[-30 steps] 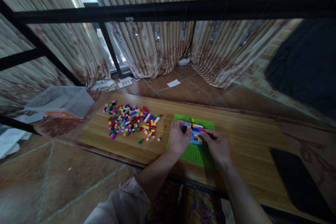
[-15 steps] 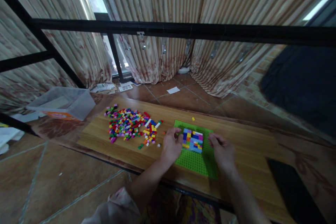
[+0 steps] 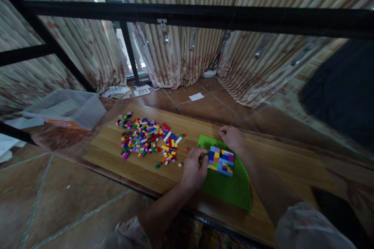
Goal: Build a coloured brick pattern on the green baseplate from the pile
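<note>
My left hand [image 3: 195, 168] rests at the left edge of a green studded baseplate [image 3: 226, 190], its thumb and forefinger curved with a gap between them. Just right of these fingertips, a flat patch of multicoloured building bricks [image 3: 221, 160] sits on the baseplate. Beyond the plate's far edge, my right hand [image 3: 232, 138] reaches down to the tabletop with its fingertips pressed together. Whatever is under or between those fingertips is hidden. A small orange brick [image 3: 186, 149] and a white one [image 3: 180, 165] lie left of my left hand.
A wide heap of loose bricks [image 3: 142, 136] covers the left part of the wooden table [image 3: 280, 171]. A clear plastic box [image 3: 78, 111] stands beyond its left end. A dark flat object [image 3: 336, 206] lies at right. A black metal rail [image 3: 187, 14] crosses before the curtains.
My right hand has moved from the baseplate's right side to beyond its far edge, over where a yellow brick lay; that brick is now out of sight. The view has shifted slightly.
</note>
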{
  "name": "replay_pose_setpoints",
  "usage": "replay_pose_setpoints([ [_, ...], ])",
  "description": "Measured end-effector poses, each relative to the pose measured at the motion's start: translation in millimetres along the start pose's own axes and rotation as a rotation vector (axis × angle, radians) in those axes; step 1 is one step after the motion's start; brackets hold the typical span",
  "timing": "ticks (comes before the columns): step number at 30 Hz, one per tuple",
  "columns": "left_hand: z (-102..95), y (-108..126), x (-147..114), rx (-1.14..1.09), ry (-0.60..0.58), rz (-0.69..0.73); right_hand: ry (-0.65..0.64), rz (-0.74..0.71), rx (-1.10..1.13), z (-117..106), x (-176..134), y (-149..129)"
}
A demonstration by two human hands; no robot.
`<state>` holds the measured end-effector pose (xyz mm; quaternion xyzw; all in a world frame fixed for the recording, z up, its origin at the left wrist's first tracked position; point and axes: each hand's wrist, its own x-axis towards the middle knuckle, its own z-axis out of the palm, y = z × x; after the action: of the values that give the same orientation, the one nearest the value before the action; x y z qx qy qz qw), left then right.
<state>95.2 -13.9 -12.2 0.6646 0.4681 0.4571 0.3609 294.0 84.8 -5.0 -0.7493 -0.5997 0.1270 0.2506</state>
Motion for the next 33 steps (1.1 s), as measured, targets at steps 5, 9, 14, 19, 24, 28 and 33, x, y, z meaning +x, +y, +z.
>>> replay_pose_setpoints([
  [5, 1.5, 0.1, 0.5, 0.000, -0.008, -0.008, 0.001, -0.004, -0.019, -9.8, -7.0, 2.7],
  [9, 2.1, 0.0, 0.1, -0.021, -0.003, -0.002, 0.041, 0.012, 0.045, -29.1, -13.1, 8.0],
  [14, 4.0, -1.2, 0.2, -0.035, 0.004, -0.010, -0.002, 0.038, 0.242, -47.8, -31.3, 9.9],
  [19, 6.2, -4.2, 0.5, -0.020, 0.012, 0.002, -0.081, 0.053, 0.355, -58.6, -54.7, -0.5],
  [24, 5.8, -2.9, 0.9, -0.039, 0.006, -0.004, -0.168, 0.011, 0.271, -62.7, -63.9, -15.8],
  [28, 6.0, -2.7, 1.1, -0.039, 0.005, -0.002, -0.217, -0.057, 0.191, -57.0, -67.4, -23.2],
  [33, 6.3, -3.6, 1.2, -0.039, -0.004, 0.007, -0.242, -0.122, 0.147, -51.8, -70.6, -26.4],
])
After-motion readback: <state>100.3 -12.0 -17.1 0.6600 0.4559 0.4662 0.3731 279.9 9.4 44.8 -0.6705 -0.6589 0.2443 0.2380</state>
